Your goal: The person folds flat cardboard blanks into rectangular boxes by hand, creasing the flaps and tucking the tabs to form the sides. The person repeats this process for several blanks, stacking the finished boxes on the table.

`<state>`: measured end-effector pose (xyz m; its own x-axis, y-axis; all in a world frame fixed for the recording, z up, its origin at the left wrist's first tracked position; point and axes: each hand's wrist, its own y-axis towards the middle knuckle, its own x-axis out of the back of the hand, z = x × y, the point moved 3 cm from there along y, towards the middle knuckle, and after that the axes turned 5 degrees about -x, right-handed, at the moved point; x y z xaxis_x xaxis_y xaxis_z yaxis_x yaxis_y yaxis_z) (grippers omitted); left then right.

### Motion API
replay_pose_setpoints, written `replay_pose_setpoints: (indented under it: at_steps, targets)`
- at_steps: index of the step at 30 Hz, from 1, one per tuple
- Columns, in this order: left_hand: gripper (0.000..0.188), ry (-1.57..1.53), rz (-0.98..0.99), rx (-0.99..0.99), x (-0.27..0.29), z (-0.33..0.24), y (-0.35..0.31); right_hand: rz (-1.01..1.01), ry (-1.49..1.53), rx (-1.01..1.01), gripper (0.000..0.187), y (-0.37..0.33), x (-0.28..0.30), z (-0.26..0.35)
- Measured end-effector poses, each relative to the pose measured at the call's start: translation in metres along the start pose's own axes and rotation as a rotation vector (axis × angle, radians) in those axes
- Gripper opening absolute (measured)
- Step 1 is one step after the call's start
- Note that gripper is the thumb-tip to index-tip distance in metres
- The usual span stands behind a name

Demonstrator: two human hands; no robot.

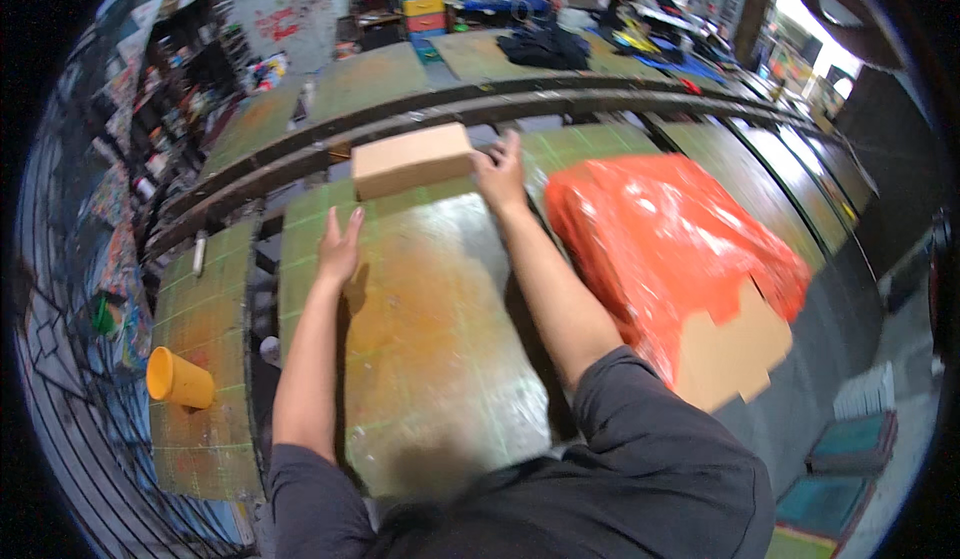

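One view only, head-worn fisheye, left of a pair. Looks steeply down and forward from above the person's chest onto the desk [430, 359]. Close range: the dark sleeves fill the bottom edge, forearms run up from there, and both hands, left [338, 247] and right [500, 174], sit in the upper middle near the desk's far edge. Picture upright, not mirrored. Straight desk edges and the far rails bow toward the rim; corners are black. Beyond the far edge the lens takes in the workshop; shelves curve along the left rim. No second view to overlap.
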<state>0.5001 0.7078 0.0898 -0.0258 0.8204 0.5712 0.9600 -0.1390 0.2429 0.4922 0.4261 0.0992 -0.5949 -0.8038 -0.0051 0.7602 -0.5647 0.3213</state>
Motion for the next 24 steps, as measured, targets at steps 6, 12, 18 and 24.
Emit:
replay_pose_setpoints:
  at_steps: [6, 12, 18, 24]
  targets:
    - [0.068, 0.017, 0.305, -0.182, -0.008, -0.086, -0.148, 0.386, 0.315, 0.144, 0.065, -0.198, 0.084, 0.126]
    - [0.054, -0.016, 0.344, -0.532, 0.001, -0.164, -0.271, 0.321, -0.28, 0.341, 0.067, -0.29, 0.265, 0.138]
    - [0.046, -0.363, 0.414, -0.274, -0.052, -0.161, -0.35, 0.11, -1.066, 0.332, 0.064, -0.296, 0.411, 0.118]
    - [0.04, -0.676, 0.318, -0.13, -0.1, -0.172, -0.397, 0.127, -1.105, 0.418, 0.038, -0.265, 0.46, 0.089]
